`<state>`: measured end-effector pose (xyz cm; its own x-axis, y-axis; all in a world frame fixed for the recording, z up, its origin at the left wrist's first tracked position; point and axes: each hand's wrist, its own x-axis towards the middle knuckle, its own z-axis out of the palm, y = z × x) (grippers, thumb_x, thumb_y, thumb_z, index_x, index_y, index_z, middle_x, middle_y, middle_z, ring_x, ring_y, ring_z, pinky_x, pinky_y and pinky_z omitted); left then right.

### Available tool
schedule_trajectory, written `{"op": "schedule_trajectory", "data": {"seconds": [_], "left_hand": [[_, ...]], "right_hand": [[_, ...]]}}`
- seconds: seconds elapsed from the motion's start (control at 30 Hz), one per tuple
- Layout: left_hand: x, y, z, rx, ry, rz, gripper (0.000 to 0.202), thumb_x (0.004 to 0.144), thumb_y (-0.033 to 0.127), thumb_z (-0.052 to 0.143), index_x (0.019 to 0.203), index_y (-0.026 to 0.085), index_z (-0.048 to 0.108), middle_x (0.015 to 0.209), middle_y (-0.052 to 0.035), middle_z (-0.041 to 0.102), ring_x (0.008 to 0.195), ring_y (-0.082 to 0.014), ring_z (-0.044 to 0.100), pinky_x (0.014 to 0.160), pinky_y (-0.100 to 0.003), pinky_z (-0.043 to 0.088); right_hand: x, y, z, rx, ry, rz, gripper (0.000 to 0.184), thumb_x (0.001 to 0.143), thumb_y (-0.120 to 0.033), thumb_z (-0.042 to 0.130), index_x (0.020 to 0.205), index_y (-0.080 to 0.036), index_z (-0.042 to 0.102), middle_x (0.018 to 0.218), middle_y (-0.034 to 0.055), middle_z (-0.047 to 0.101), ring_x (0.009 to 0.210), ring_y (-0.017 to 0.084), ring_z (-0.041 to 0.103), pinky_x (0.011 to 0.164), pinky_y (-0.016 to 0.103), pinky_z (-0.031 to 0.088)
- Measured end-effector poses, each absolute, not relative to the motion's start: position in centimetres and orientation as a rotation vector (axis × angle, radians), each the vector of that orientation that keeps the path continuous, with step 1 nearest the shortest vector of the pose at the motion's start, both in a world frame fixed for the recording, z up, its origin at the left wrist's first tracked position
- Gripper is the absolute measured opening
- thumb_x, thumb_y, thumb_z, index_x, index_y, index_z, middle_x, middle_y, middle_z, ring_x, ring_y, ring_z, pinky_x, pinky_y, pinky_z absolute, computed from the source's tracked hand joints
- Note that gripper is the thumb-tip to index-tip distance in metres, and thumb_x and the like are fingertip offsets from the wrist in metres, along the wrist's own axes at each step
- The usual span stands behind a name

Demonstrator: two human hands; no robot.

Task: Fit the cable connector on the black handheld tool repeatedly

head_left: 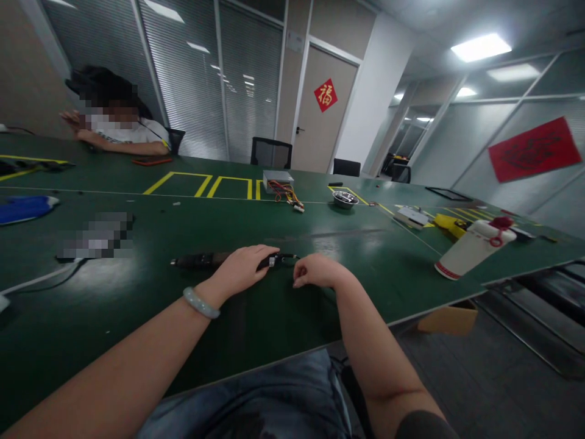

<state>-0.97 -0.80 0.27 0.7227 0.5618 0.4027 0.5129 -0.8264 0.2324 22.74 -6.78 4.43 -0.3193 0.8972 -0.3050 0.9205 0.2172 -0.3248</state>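
A dark, pen-shaped electric screwdriver (pixel 198 261) lies along the green table, its metal tip pointing left. My left hand (pixel 242 268), with a pale bangle at the wrist, is wrapped over its body from above and hides the middle of it. A thin wire loop (pixel 289 257) sticks out of the tool's right end. Right beside that loop is my right hand (pixel 319 271), its fingers curled in and pressed together close to the table top. Whatever lies between those fingers is hidden.
A white tumbler (pixel 473 250) stands to the right. Farther back are a metal bowl (pixel 345 199), a power supply with wires (pixel 278 180), a white box (pixel 412 217) and a yellow tool (pixel 450 225). A blue glove (pixel 26 209) lies left. Another person (pixel 130 137) sits across the table.
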Motion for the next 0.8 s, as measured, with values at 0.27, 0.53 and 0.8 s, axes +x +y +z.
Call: {"op": "schedule_trajectory", "data": {"seconds": [0.27, 0.53, 0.8], "left_hand": [[-1.3, -0.6, 0.3, 2.821, 0.834, 0.708, 0.047, 0.088, 0.032, 0.053, 0.134, 0.025, 0.047, 0.132, -0.0048, 0.055, 0.119, -0.0218, 0.053, 0.103, -0.039, 0.040], [-1.7, -0.9, 0.7, 2.804, 0.839, 0.697, 0.048, 0.085, 0.027, 0.057, 0.132, 0.023, 0.047, 0.130, -0.0050, 0.056, 0.117, -0.0221, 0.054, 0.103, -0.039, 0.040], [-1.7, -1.2, 1.0, 2.801, 0.875, 0.737, 0.041, 0.086, 0.028, 0.057, 0.126, 0.023, 0.050, 0.125, -0.0053, 0.059, 0.112, -0.0224, 0.057, 0.098, -0.038, 0.043]], "right_hand": [[23.7, -7.2, 3.8, 1.800, 2.425, -0.934, 0.040, 0.060, -0.037, 0.079, 0.095, -0.022, 0.068, 0.087, -0.0017, 0.068, 0.076, 0.014, 0.062, 0.063, 0.022, 0.042], [24.7, -7.4, 4.3, 1.958, 2.375, -0.853, 0.040, 0.061, -0.035, 0.078, 0.098, -0.022, 0.066, 0.094, 0.0001, 0.068, 0.080, 0.015, 0.063, 0.064, 0.023, 0.044], [24.2, -8.0, 4.4, 2.161, 2.185, -0.695, 0.023, 0.074, -0.023, 0.064, 0.097, -0.020, 0.068, 0.077, 0.0016, 0.070, 0.069, 0.015, 0.064, 0.062, 0.023, 0.043]]}}
